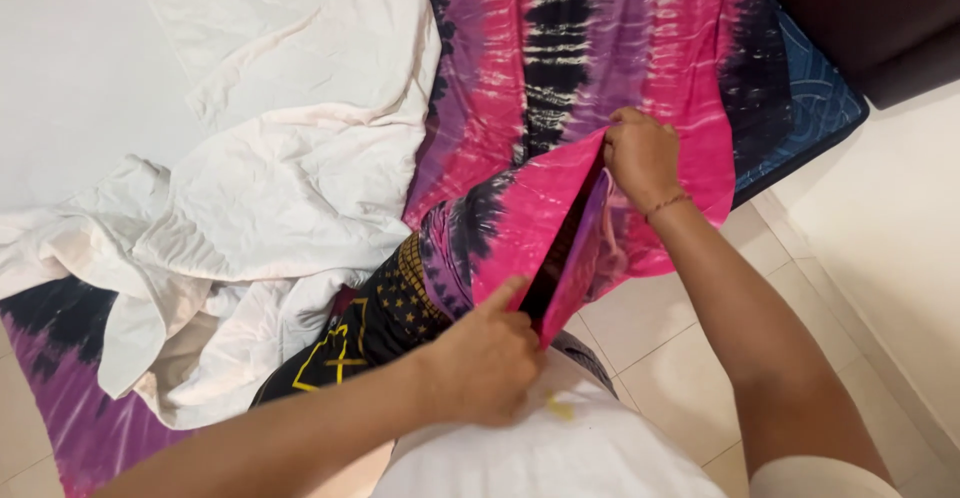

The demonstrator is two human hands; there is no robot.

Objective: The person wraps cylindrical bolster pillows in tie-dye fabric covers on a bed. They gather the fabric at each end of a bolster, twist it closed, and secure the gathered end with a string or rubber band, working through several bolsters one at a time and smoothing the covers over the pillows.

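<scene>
Both hands pinch the pink pillowcase (540, 223), left hand (487, 358) at its near edge, right hand (640, 155) at its far edge.

Below me I see a bed (810, 108) with a blue patterned mattress edge, a pink, purple and black tie-dye sheet (600, 48) spread over it, and a crumpled white sheet (250, 188) lying on top across its left part, beside a pale tiled floor (680, 348).
</scene>
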